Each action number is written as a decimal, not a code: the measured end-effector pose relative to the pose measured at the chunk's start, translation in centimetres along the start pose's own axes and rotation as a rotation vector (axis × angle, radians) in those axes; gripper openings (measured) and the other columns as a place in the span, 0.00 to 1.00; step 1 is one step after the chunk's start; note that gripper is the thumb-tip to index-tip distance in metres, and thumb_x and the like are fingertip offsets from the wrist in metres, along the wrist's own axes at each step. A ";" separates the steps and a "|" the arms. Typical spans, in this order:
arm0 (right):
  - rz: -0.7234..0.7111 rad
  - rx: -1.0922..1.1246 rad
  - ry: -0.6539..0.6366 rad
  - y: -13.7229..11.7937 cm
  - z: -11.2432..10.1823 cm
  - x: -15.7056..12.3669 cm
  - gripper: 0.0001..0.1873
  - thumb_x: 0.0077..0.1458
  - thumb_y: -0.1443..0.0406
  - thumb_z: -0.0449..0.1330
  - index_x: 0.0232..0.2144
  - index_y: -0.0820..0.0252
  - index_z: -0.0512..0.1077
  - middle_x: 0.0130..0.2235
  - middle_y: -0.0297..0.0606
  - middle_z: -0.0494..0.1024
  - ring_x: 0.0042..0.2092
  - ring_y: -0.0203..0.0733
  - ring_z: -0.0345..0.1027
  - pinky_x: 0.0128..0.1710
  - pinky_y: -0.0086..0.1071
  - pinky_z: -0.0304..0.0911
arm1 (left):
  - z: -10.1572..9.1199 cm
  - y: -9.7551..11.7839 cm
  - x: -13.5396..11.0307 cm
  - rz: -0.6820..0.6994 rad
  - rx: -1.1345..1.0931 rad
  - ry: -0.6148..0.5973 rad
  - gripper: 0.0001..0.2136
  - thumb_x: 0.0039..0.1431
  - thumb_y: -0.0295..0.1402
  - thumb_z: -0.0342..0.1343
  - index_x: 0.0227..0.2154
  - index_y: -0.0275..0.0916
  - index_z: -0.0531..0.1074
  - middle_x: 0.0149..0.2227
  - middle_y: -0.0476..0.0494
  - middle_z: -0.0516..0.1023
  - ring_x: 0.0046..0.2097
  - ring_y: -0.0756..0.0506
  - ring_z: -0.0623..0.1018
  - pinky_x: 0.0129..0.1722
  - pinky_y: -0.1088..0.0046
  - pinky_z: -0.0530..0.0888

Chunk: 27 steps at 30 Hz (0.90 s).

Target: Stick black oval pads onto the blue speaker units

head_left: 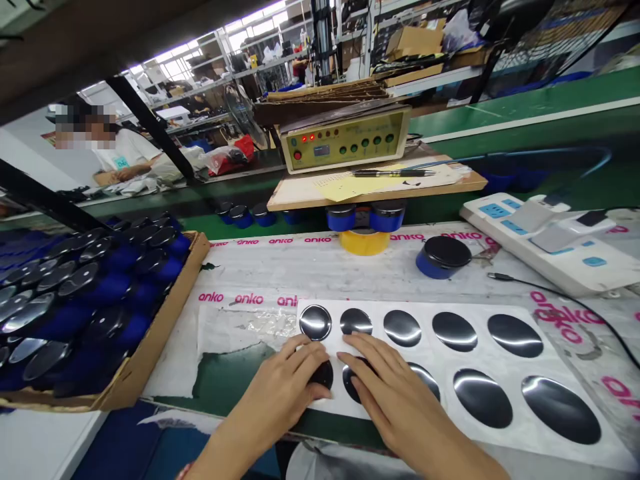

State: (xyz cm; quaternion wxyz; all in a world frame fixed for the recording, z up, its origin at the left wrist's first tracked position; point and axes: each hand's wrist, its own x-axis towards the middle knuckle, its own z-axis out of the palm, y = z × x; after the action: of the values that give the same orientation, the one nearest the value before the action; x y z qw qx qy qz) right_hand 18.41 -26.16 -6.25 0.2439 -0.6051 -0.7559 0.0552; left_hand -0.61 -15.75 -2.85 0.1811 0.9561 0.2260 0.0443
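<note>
A white backing sheet (450, 303) with several glossy black round stickers lies on the bench in front of me. My left hand (285, 390) rests at the sheet's near left corner, fingertips over one black sticker (324, 375). My right hand (387, 393) lies beside it with fingers spread over the neighbouring sticker (350, 383). Both hands press flat on the sheet; neither lifts anything. A blue round part with a black top (443, 256) stands further back on the bench.
A cardboard tray (150, 347) full of blue parts with black tops sits at the left. Behind are a yellow tape roll (364, 241), a wooden board (370, 190) carrying a control box (345, 139) and a pen, and a white power strip (545, 243) at the right. Another person sits far left.
</note>
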 end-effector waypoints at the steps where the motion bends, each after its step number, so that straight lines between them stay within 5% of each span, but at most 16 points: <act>1: 0.001 -0.007 -0.005 -0.1 0.2 0.1 0.19 0.61 0.70 0.48 0.54 0.57 0.64 0.58 0.42 0.66 0.59 0.46 0.57 0.54 0.44 0.63 | 0.1 -0.1 0.4 0.001 0.017 -0.006 0.17 0.58 0.30 0.58 0.48 0.41 0.61 0.48 0.43 0.71 0.51 0.38 0.67 0.47 0.59 0.73; 5: 0.007 -0.038 0.001 0.1 0.9 0.3 0.21 0.59 0.71 0.49 0.55 0.56 0.64 0.58 0.42 0.66 0.58 0.47 0.59 0.53 0.47 0.63 | -0.4 -0.2 1.6 -0.021 0.043 -0.071 0.16 0.53 0.32 0.63 0.41 0.39 0.64 0.42 0.44 0.70 0.43 0.41 0.70 0.40 0.61 0.74; 9: 0.003 -0.052 0.014 0.3 1.0 0.2 0.22 0.59 0.71 0.49 0.55 0.56 0.64 0.59 0.41 0.66 0.59 0.46 0.59 0.54 0.45 0.61 | -0.3 -0.3 1.1 0.074 0.097 -0.046 0.08 0.59 0.32 0.57 0.39 0.37 0.66 0.38 0.44 0.71 0.39 0.41 0.70 0.38 0.62 0.74; 14: -0.005 -0.073 0.013 0.3 1.0 0.0 0.22 0.59 0.71 0.49 0.55 0.57 0.64 0.59 0.43 0.65 0.59 0.48 0.58 0.54 0.46 0.61 | 0.6 -0.6 -0.1 0.148 0.212 0.056 0.27 0.63 0.36 0.51 0.62 0.34 0.50 0.58 0.33 0.64 0.56 0.38 0.66 0.53 0.58 0.69; 17: -0.007 -0.077 0.010 0.2 0.9 0.1 0.21 0.60 0.71 0.49 0.55 0.58 0.63 0.59 0.44 0.66 0.59 0.48 0.58 0.54 0.47 0.62 | 0.7 -0.6 -0.6 0.148 0.265 0.044 0.26 0.66 0.34 0.47 0.63 0.37 0.47 0.63 0.35 0.58 0.58 0.39 0.66 0.50 0.59 0.72; 21: -0.012 -0.079 0.003 0.2 0.8 0.1 0.20 0.61 0.70 0.48 0.55 0.58 0.63 0.59 0.43 0.65 0.59 0.48 0.58 0.53 0.47 0.62 | 1.0 -0.6 -1.1 0.151 0.233 0.133 0.20 0.66 0.34 0.46 0.59 0.36 0.56 0.53 0.38 0.72 0.55 0.40 0.71 0.48 0.59 0.73; 27: -0.029 -0.058 -0.033 -0.1 0.4 -0.3 0.21 0.60 0.72 0.48 0.55 0.59 0.63 0.59 0.42 0.65 0.59 0.47 0.58 0.53 0.47 0.63 | 2.4 -0.9 -1.7 0.155 0.032 0.387 0.15 0.62 0.29 0.55 0.50 0.35 0.63 0.44 0.38 0.76 0.47 0.44 0.76 0.45 0.67 0.73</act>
State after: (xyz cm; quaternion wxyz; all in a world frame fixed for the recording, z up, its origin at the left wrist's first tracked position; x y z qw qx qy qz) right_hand 18.16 -26.35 -6.63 0.2147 -0.5997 -0.7699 0.0398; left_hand -2.12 -16.61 -5.41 0.1149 0.9471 0.1829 0.2373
